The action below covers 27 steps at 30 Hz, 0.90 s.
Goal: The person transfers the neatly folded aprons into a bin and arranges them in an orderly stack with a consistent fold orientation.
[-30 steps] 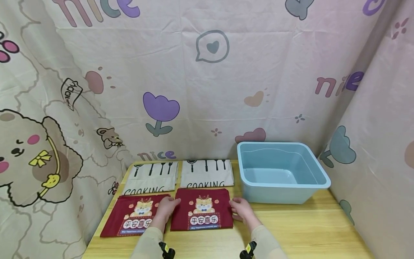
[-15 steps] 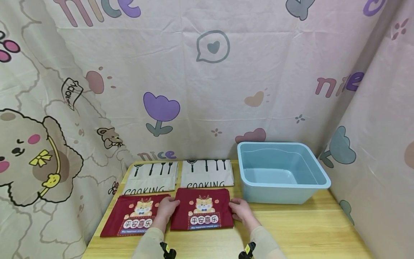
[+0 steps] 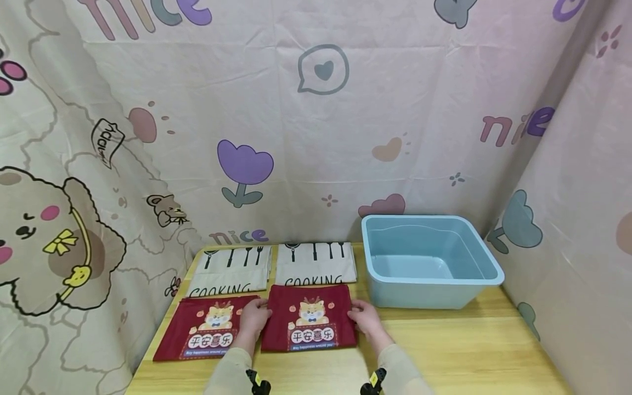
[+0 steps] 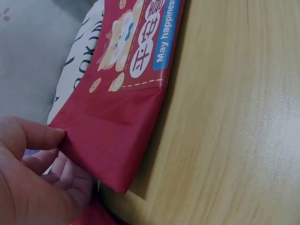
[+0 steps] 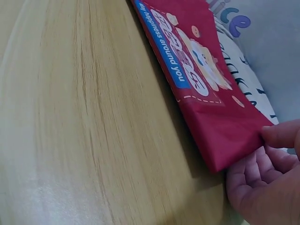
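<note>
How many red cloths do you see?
2 showing: the right red cloth, pinched by the left hand and right hand, and the left red cloth beside it. Others may lie underneath.

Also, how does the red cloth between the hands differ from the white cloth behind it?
The red cloth shows a cartoon animal; the white cloth shows black utensils. The left hand and right hand pinch the red cloth's sides; neither holds the white cloth. Both are folded.

Printed curtains (image 3: 316, 126), seemingly cloth, back a wood-grained table (image 3: 444, 351).
</note>
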Tool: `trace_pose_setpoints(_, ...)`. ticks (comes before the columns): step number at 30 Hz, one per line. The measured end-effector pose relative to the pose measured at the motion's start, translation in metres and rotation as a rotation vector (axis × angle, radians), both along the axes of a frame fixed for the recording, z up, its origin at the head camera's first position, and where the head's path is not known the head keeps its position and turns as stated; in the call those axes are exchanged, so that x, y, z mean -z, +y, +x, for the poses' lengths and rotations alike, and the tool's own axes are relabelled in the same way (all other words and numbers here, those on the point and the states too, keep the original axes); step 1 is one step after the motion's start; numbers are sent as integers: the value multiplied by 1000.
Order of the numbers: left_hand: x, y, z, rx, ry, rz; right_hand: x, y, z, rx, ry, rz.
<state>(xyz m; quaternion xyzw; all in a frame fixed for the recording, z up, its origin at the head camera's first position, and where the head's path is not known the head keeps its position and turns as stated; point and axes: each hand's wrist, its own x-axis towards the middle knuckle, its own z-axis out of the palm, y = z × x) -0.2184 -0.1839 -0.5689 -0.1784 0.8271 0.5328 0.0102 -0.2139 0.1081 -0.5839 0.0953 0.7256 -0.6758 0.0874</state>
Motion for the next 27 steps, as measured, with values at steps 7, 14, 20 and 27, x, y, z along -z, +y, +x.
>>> trace_pose_setpoints(7,4,1,1,-31,2,10,4,-2,0,54,28,-24)
trace_pose_setpoints(14,1,-3,4,-16,32,41,4,-2,0,63,35,-52)
trace_pose_setpoints(20,-5,-9,6,-1,37,109,-1,-2,1,54,38,-111)
trace_pose_setpoints(27,-12,-16,7,-6,35,198,-10,-1,1,35,45,-132)
